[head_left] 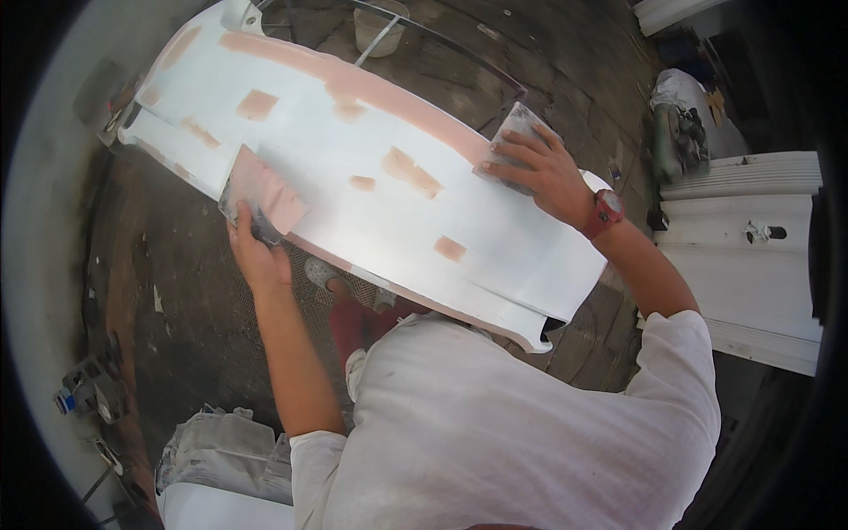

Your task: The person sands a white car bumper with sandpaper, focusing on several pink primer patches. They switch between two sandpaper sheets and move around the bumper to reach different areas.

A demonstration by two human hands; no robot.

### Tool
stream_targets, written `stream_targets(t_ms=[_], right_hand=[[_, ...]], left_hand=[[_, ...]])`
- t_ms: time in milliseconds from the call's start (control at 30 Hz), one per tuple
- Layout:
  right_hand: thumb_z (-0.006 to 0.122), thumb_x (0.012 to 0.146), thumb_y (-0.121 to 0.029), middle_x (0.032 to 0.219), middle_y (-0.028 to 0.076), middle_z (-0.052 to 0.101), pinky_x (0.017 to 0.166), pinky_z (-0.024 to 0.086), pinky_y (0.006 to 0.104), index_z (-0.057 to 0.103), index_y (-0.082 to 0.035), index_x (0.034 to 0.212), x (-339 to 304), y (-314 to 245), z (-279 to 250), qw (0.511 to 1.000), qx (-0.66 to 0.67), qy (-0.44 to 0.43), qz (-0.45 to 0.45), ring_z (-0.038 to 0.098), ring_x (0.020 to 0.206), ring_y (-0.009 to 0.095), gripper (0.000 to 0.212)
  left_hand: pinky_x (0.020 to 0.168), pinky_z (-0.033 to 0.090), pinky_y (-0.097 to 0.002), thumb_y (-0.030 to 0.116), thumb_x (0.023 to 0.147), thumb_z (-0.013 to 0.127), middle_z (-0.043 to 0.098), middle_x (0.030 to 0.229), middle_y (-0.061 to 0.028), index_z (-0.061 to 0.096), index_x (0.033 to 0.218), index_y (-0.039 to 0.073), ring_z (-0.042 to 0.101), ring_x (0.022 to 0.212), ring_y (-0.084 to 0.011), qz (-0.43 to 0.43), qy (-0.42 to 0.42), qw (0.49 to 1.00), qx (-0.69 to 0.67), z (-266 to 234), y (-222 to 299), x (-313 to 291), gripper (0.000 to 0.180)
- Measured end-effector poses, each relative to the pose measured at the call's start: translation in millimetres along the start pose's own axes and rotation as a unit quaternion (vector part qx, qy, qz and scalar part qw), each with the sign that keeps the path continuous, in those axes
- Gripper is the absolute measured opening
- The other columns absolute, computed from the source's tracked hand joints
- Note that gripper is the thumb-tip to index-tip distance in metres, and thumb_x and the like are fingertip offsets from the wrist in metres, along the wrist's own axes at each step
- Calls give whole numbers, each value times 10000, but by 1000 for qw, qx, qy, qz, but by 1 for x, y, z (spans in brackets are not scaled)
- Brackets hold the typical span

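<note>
A long white curved panel, which looks like a car bumper, lies across in front of me with several pinkish-tan filler patches and a long pink band along its far edge. My left hand grips the lower end of a flat putty board carrying a smooth layer of pink putty, over the panel's near left edge. On the right, my right hand has its fingers laid over a flat grey putty spreader, at the right end of the pink band. The spreader's lower edge is partly hidden by my fingers.
A thin metal stand frame shows beyond the panel, with a whitish bucket behind it. Ribbed white panels stand at the right, near a green rounded object. A covered bundle sits at lower left.
</note>
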State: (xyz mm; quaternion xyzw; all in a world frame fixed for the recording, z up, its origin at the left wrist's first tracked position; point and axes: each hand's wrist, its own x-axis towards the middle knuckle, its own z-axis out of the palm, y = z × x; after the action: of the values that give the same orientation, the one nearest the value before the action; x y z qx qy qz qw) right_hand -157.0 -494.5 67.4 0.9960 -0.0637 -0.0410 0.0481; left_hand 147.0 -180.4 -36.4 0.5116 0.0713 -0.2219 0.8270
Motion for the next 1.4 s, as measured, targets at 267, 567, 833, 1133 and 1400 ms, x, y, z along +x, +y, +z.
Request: stream_targets(t_ms=[267, 567, 833, 1133, 1400], right_hand=[[605, 734, 224, 1492, -18, 607, 1321, 220, 552, 681, -335, 1403, -59, 2, 10, 998, 39, -5, 48, 449, 1509, 244, 876], [616, 744, 210, 1478, 20, 609, 1309, 230, 559, 679, -298, 1413, -110, 7, 7, 997, 30, -30, 69, 450, 1507, 262, 843], [570, 895, 106, 1484, 169, 537, 1020, 564, 478, 631, -198, 1432, -18, -103, -72, 912, 364, 181, 50, 623, 1293, 393, 620], [576, 902, -6, 1483, 148, 545, 1092, 475, 515, 569, -194, 1490, 34, -115, -78, 996, 48, 66, -34, 550, 1381, 384, 617], [593, 842, 37, 1469, 85, 579, 1226, 276, 643, 632, -269, 1439, 77, -148, -94, 989, 65, 106, -81, 465, 1472, 371, 671]], left_hand=[[1180, 428, -452, 277, 1080, 620, 473, 1561, -190, 343, 1619, -5, 494, 1433, -315, 5, -11, 1000, -4, -7, -6, 7, 669], [1184, 434, -440, 274, 1091, 609, 481, 1558, -183, 366, 1607, 10, 504, 1424, -297, 2, 26, 999, -21, 5, 2, -7, 629], [1103, 514, -405, 255, 1102, 596, 567, 1460, -153, 428, 1557, 23, 588, 1315, -265, 9, -65, 996, -57, 63, -11, -89, 538], [1101, 486, -377, 242, 1116, 557, 593, 1409, -146, 456, 1512, -1, 596, 1263, -234, 14, -79, 991, -107, 74, 14, -102, 475], [1032, 536, -372, 238, 1115, 577, 608, 1366, -135, 486, 1462, -6, 620, 1220, -215, 199, -74, 975, 62, 47, 4, -73, 434]])
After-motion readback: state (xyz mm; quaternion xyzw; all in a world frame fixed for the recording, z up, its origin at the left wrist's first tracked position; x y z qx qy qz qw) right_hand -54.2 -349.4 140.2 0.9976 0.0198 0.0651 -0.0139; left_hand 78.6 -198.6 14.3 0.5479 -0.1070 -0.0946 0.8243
